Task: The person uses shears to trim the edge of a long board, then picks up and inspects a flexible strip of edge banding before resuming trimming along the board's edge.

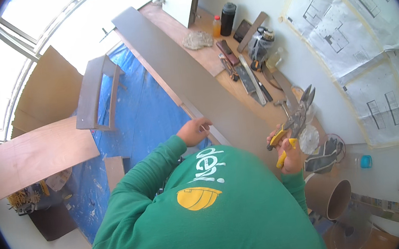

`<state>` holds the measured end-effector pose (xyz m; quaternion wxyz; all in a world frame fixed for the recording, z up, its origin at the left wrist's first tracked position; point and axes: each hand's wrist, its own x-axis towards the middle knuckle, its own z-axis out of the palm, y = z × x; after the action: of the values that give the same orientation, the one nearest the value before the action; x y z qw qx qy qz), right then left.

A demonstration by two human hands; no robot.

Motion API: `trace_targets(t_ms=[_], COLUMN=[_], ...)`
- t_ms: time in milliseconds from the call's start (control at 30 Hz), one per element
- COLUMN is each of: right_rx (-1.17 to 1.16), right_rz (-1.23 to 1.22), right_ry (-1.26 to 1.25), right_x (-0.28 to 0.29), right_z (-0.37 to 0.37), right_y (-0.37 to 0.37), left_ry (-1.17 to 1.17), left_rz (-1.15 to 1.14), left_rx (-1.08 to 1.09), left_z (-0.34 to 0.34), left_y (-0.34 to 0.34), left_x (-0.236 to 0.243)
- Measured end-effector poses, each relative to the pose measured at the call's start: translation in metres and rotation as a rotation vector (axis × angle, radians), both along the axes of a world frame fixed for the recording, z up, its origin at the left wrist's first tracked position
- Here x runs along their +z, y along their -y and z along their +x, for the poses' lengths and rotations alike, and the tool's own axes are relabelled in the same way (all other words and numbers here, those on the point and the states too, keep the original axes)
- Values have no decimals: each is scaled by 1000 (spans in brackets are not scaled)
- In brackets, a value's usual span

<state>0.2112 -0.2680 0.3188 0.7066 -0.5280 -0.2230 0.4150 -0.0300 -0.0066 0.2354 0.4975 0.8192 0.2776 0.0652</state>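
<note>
My left hand [195,130] is at the near edge of a long grey board [179,73], fingers curled on a thin pale strip [215,137] along that edge; exactly what the fingertips grip is partly hidden. My right hand [286,156] holds metal snips [302,112] by their yellow handles, blades pointing up and away from me, over the board's right side. The board lies lengthwise on a wooden worktop [235,91], where a hammer [281,105] rests beyond the snips.
Tools [245,76], a black bottle [228,19] and a grey glove [322,155] lie along the right, below taped drawings [358,59]. Left are a blue sheet [140,111], a small wooden frame [87,97] and a plywood panel [37,156]. A cardboard tube [328,196] sits lower right.
</note>
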Motion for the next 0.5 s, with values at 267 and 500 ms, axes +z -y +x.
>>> trace_targets(t_ms=[267,500], right_rx=[165,369], right_rz=[-229,-465], right_ry=[44,14], right_x=[-19,-51], right_z=[-7,-12], right_y=[-13,-74], left_ry=[-152,-159], left_rz=[-292,-267], left_rx=[280,489], left_z=[-31,-26], left_y=[-6,-26], left_x=[-110,-180])
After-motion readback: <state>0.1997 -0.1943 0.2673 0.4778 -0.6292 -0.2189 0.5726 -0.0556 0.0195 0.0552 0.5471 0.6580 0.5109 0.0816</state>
